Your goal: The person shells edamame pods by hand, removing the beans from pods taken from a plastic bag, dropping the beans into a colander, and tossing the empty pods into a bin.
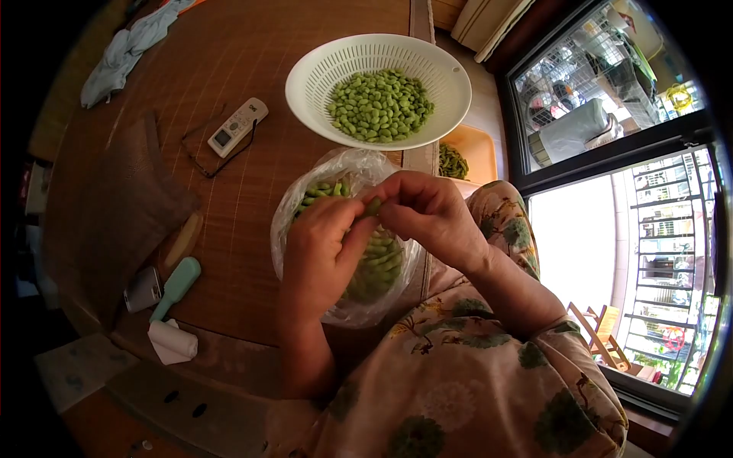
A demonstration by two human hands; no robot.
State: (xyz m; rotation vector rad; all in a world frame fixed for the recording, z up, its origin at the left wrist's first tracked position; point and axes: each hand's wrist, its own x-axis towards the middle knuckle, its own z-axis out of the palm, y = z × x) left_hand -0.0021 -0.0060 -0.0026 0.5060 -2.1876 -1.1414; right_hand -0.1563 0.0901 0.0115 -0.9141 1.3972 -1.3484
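Note:
Between the fingertips of both hands is a small green edamame pod (372, 206). My left hand (321, 240) pinches it from one side, and my right hand (429, 217) grips it from the other, thumb and finger together. Under my hands lies a clear plastic bag (284, 210) with many unshelled edamame pods (384, 263) in it. Just beyond stands a white slotted colander (309, 80), holding a heap of shelled green beans (382, 105). My hands hide part of the bag.
An orange bin (481, 149) with empty pods sits below the table edge at right. On the table are a remote control (238, 127), eyeglasses (200, 166), a brown cloth (126, 214), a green-handled brush (180, 282), a phone (143, 290) and a white roll (172, 341).

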